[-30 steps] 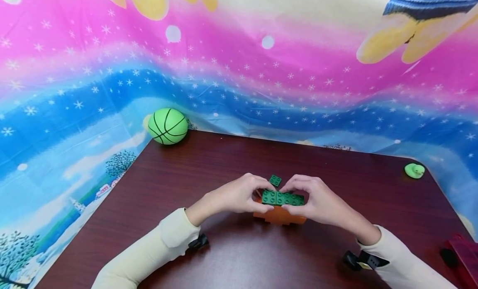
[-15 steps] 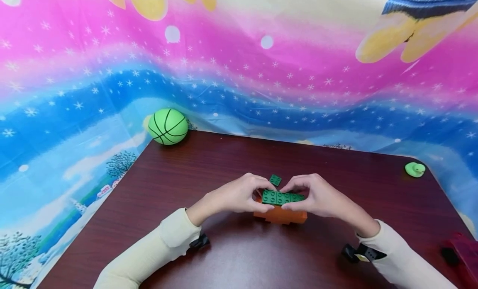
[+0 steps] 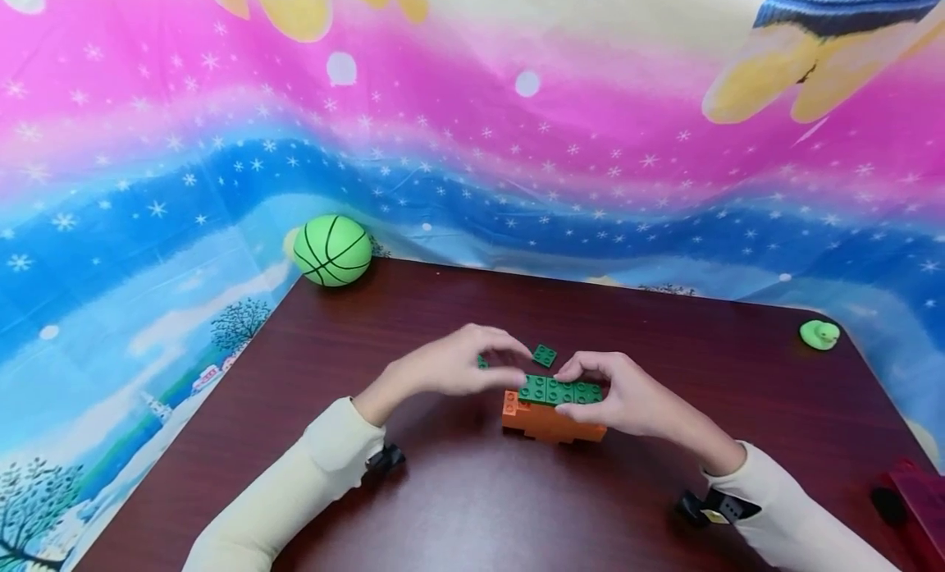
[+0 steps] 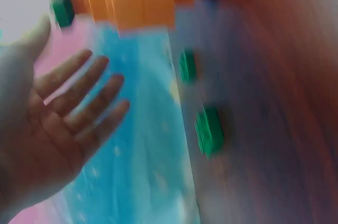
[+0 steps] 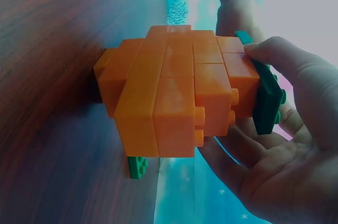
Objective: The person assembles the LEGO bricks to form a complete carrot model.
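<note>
An orange toy-brick structure [image 3: 554, 424] stands on the table, with a row of green toy bricks [image 3: 561, 390] along its top. My right hand [image 3: 631, 391] pinches this row between thumb and fingers; the right wrist view shows the thumb on the near edge of the green bricks [image 5: 268, 97]. My left hand [image 3: 468, 363] is off to the left with its fingers spread, and in the left wrist view the hand [image 4: 68, 113] holds nothing. A loose green brick [image 3: 545, 356] lies behind the structure. Another green brick [image 3: 483, 363] is partly hidden by the left hand.
A green ball [image 3: 332, 250] sits at the table's back left corner. At the back right is a green toy duck [image 3: 819, 336]. A red translucent object [image 3: 915, 506] is cut off at the right edge. A patterned cloth [image 3: 472, 170] hangs behind the table.
My left hand has let go of the green row's left end and moved left and back. The structure's left orange end now shows. My right hand has barely moved.
</note>
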Demonstrator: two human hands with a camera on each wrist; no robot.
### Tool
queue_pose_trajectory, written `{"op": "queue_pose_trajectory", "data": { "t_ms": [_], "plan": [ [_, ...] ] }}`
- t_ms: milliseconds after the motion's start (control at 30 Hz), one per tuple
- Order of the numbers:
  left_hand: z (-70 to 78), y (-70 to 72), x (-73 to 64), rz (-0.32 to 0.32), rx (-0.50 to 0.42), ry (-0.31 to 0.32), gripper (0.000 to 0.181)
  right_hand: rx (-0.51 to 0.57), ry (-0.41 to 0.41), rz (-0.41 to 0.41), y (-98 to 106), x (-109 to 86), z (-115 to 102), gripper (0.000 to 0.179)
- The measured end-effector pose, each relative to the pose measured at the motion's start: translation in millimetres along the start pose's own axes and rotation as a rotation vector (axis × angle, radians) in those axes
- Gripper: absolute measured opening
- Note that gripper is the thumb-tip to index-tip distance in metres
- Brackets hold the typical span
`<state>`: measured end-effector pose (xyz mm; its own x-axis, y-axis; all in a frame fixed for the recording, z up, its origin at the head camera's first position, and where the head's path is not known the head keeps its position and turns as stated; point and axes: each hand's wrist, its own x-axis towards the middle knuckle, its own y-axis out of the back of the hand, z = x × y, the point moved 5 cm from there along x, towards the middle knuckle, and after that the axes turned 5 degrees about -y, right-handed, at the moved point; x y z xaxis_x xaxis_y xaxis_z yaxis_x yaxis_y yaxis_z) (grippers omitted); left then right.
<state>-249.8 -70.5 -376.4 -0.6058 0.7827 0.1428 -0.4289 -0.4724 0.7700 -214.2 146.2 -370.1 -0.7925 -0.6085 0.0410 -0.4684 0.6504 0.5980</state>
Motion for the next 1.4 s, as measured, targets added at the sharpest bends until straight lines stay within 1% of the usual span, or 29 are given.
{"op": "queue_pose_trajectory", "data": {
  "t_ms": [67, 133, 167, 233, 300, 333, 433, 567, 767, 833, 900, 1000, 1033, 1067, 1133, 1200, 1233, 1267, 1300, 1367, 1400],
  "plan": [
    [-17.7, 7.9, -2.9, 0.044, 0.062, 0.054, 0.033, -0.003, -0.009, 0.006, -1, -1.2, 0, 0.024],
    [-36.3, 11.3, -6.7, 0.060, 0.122, 0.131, 0.031, -0.018, -0.011, 0.008, -1, -2.3, 1, 0.024],
    [-44.4, 11.4, -8.8, 0.053, 0.143, 0.166, 0.031, -0.023, -0.012, 0.007, -2, -2.6, 1, 0.024],
    [-58.2, 8.0, -12.4, 0.014, 0.179, 0.228, 0.035, -0.030, -0.009, 0.007, -2, -2.8, 1, 0.025],
    [-66.2, 2.9, -14.2, -0.035, 0.195, 0.273, 0.040, -0.034, -0.005, 0.010, -1, -2.9, 0, 0.025],
    [-68.3, 0.7, -14.0, -0.051, 0.201, 0.282, 0.042, -0.035, -0.003, 0.012, -1, -2.9, 0, 0.025],
    [-69.3, -4.6, -10.3, -0.077, 0.218, 0.292, 0.039, -0.036, 0.000, 0.017, 0, -3.0, 0, 0.025],
    [-64.1, -9.5, -1.0, -0.109, 0.237, 0.297, 0.033, -0.043, 0.001, 0.013, 0, -2.7, -1, 0.025],
    [-56.0, -19.8, 15.7, -0.181, 0.274, 0.275, 0.032, -0.074, 0.012, -0.025, 1, -0.9, -3, 0.027],
    [-55.3, -20.8, 18.5, -0.198, 0.295, 0.285, 0.033, -0.098, -0.002, -0.068, 2, 1.3, -4, 0.031],
    [-55.8, -19.8, 19.5, -0.218, 0.307, 0.304, 0.037, -0.113, -0.020, -0.134, 4, 5.4, -3, 0.032],
    [-57.5, -14.5, 18.5, -0.242, 0.313, 0.327, 0.043, -0.125, -0.048, -0.206, 16, 16.8, 2, 0.031],
    [-56.6, -11.4, 18.2, -0.235, 0.312, 0.329, 0.043, -0.130, -0.051, -0.216, 21, 21.6, 5, 0.031],
    [-53.5, -7.2, 18.3, -0.212, 0.304, 0.325, 0.043, -0.142, -0.055, -0.215, 26, 26.7, 9, 0.029],
    [-43.6, 1.9, 18.6, -0.138, 0.291, 0.300, 0.041, -0.195, -0.044, -0.199, 32, 38.0, 18, 0.028],
    [-25.4, 9.8, 17.9, -0.042, 0.252, 0.251, 0.039, -0.288, -0.018, -0.203, 32, 49.1, 29, 0.029],
    [-14.1, 11.8, 17.8, -0.008, 0.223, 0.208, 0.040, -0.337, 0.006, -0.213, 30, 54.0, 33, 0.031],
    [-1.8, 12.2, 17.6, 0.010, 0.195, 0.168, 0.041, -0.385, 0.024, -0.223, 28, 58.5, 38, 0.033],
    [10.2, 10.6, 17.4, 0.011, 0.173, 0.127, 0.043, -0.426, 0.045, -0.237, 25, 62.1, 41, 0.036],
    [32.7, 3.9, 16.3, -0.017, 0.150, 0.060, 0.048, -0.510, 0.074, -0.266, 18, 67.5, 47, 0.042],
    [41.8, -0.7, 16.0, -0.037, 0.158, 0.033, 0.050, -0.543, 0.078, -0.277, 15, 69.1, 49, 0.043]
  ]
}}
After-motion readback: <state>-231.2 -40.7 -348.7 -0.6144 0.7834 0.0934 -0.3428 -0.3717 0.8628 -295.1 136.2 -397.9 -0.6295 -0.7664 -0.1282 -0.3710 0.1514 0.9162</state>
